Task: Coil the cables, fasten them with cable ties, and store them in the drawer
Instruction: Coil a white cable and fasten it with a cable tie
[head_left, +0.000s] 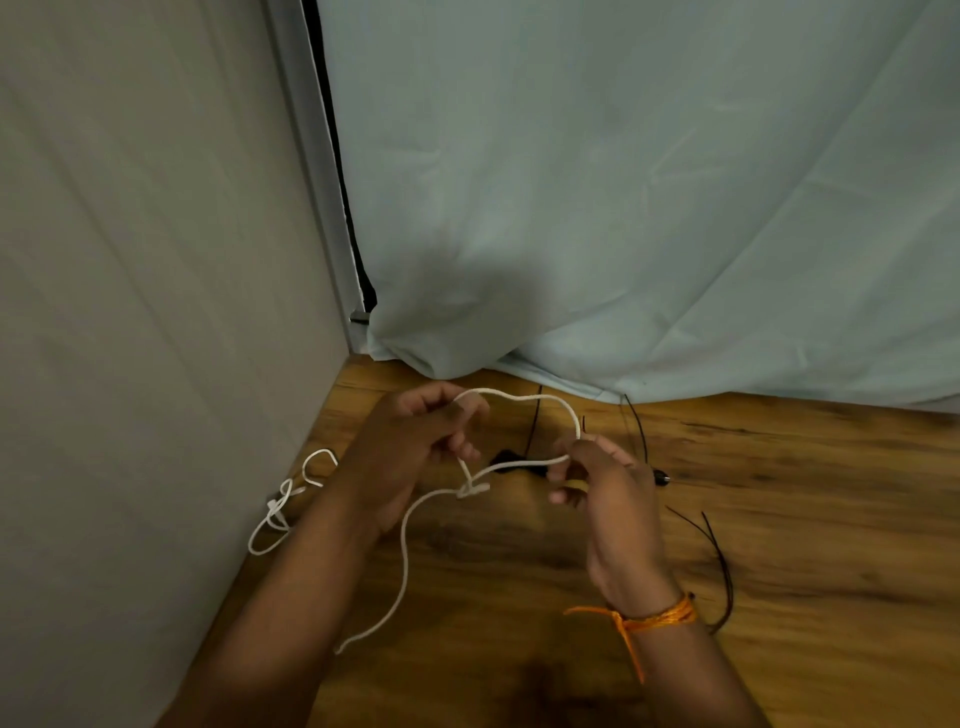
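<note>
Observation: the left hand grips one end of a loop of white cable with curled fingers, and the right hand pinches the other end between thumb and fingers. The loop is held just above the wooden table. A knot-like crossing hangs below the hands, and a long loose tail trails down toward the near edge. A second white cable lies tangled at the table's left edge, beside the grey cloth wall. Thin black cable ties lie to the right of the hands, and more lie behind them near the blue cloth. A dark object sits under the loop; it is too blurred to tell what it is. No drawer is in view. Assessment: coiling appears to be at an early stage, with one loop formed. Recommendation: clear the crossing first, since a kink would be trapped in the coil. Then feed the tail into even loops of matching size gathered in the left hand, keeping a light, steady tension. Keep a tie within reach of the right hand.
</note>
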